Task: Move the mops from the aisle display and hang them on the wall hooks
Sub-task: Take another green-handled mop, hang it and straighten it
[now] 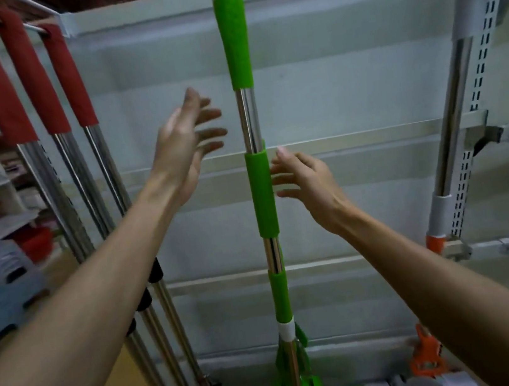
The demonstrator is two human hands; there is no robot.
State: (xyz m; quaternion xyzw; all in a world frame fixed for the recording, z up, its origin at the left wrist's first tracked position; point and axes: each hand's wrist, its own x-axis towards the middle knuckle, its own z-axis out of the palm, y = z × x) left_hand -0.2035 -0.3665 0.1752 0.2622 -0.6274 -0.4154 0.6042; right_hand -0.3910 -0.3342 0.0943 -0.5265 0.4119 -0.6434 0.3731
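Here, green mop (262, 191) between spread hands (187, 146) (305, 180).

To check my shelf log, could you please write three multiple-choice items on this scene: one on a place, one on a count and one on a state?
1. On which side of the green mop are the red-sleeved mops? A left B right C behind it
2. How many red-sleeved mops are there? A two B three C five
3. The grip of the left hand and right hand is: A curled round the green mop B open C holding a red mop
Key: 1 A, they are at its left; 2 B, three red sleeves show; 3 B, fingers spread beside the green mop.
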